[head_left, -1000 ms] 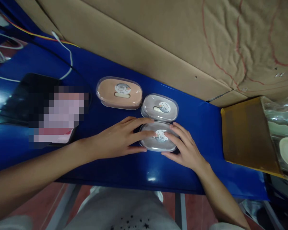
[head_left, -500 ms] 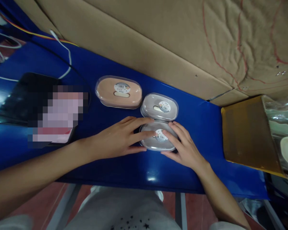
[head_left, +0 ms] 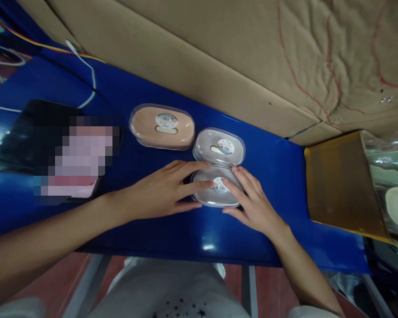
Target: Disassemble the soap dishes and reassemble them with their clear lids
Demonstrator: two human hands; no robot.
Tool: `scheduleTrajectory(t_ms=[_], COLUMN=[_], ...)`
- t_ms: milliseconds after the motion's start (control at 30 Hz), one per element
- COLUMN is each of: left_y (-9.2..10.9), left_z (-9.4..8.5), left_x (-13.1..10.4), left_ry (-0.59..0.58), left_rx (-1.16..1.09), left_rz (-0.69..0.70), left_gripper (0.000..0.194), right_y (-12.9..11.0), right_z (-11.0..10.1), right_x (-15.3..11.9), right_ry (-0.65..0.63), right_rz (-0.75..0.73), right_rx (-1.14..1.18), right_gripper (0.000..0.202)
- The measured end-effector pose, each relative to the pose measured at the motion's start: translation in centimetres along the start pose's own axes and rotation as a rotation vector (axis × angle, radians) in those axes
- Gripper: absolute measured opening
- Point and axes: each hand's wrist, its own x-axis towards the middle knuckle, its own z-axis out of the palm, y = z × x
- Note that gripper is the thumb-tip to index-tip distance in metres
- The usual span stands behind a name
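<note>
A grey oval box with a clear cover and a round label (head_left: 205, 196) lies on the blue tabletop between my hands. My left hand (head_left: 166, 190) holds its left side, thumb at the near edge and fingers over the top and far edge. On the right side, my right hand (head_left: 252, 198) grips it too, thumb low and fingertips on the cover. Touching its far edge is a second grey oval box (head_left: 205, 148) of the same kind. Farther left sits a larger peach oval box (head_left: 142, 126), also clear-covered and labelled.
A phone-like device with a blurred screen (head_left: 82, 154) rests at left beside a dark flat object (head_left: 43, 128). A white cable (head_left: 93, 79) runs behind. Brown cardboard (head_left: 202, 66) walls the back. An open carton (head_left: 341, 181) with plastic-wrapped items stands right.
The view has shifted very slightly. Both hands keep their places on the near grey box, and the boxes stay where they were.
</note>
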Motion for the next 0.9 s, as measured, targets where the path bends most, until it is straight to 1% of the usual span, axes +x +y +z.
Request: scheduleTrajectory(t_ms=[267,533,733,900], left_y=[0.45,0.26,0.31,0.37], left_z=[0.31,0.51,0.39,0.23], left_x=[-0.07,-0.16,-0.04,0.14], left_ry=[-0.005,-0.008,-0.015,0.011], left_rx=[-0.016,-0.035,0.021,0.046], left_rz=[-0.044,-0.067,-0.044,-0.026], left_gripper=[0.057,0.058,0.056,0.056], right_y=[-0.37,-0.3,0.0,0.07], right_z=[-0.11,-0.02,0.03,-0.12], right_x=[0.1,0.16,0.17,0.21], right_ry=[0.002,0.001,0.004,0.015], right_rz=[0.028,0.038,0.022,0.019], right_rx=[0.003,0.015,0.023,0.044], right_gripper=[0.094,0.094,0.094,0.092])
